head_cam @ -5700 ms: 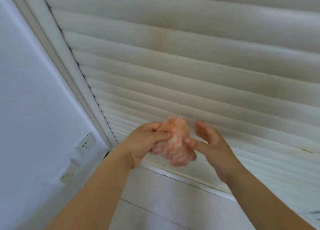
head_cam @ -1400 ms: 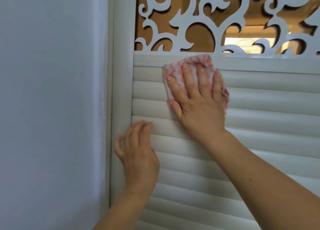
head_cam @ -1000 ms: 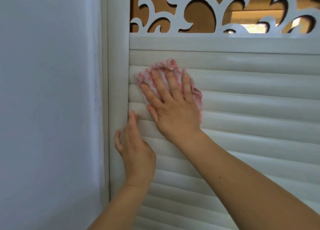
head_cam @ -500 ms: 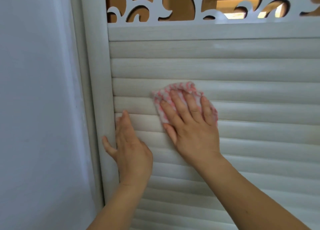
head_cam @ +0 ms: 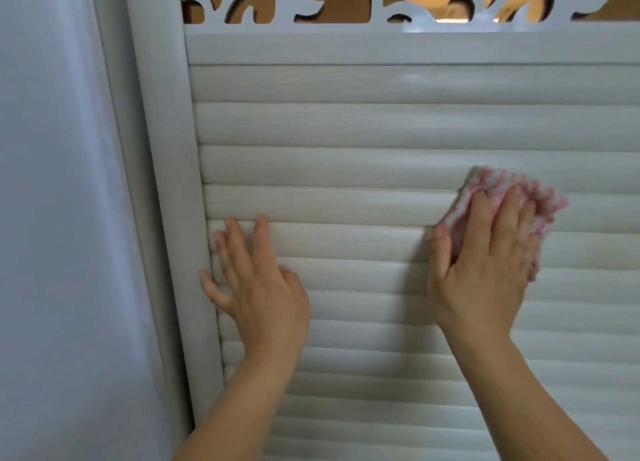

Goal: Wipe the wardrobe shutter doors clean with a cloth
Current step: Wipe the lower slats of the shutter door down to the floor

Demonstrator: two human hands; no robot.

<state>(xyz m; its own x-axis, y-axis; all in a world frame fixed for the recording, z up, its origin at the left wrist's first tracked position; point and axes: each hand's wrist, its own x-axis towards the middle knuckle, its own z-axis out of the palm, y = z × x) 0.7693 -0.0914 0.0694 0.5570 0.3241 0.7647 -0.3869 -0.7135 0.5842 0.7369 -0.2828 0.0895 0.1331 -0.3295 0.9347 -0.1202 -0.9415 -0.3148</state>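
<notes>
A white shutter door (head_cam: pixel 346 131) with horizontal slats fills the view. My right hand (head_cam: pixel 481 259) lies flat with straight fingers on a pink-and-white cloth (head_cam: pixel 519 193), pressing it against the slats at the right. My left hand (head_cam: pixel 256 280) rests flat on the slats beside the door's left frame post (head_cam: pixel 166 183), fingers straight, holding nothing. Most of the cloth is hidden under my right hand.
A white carved scroll panel (head_cam: pixel 346 6) with brown behind it runs along the top of the door. A plain pale wall (head_cam: pixel 52 218) stands to the left of the frame.
My right hand has slid the cloth to the right along the slats, away from my left hand. Earlier it wiped downwards from the top slat. My left hand has stayed by the frame.
</notes>
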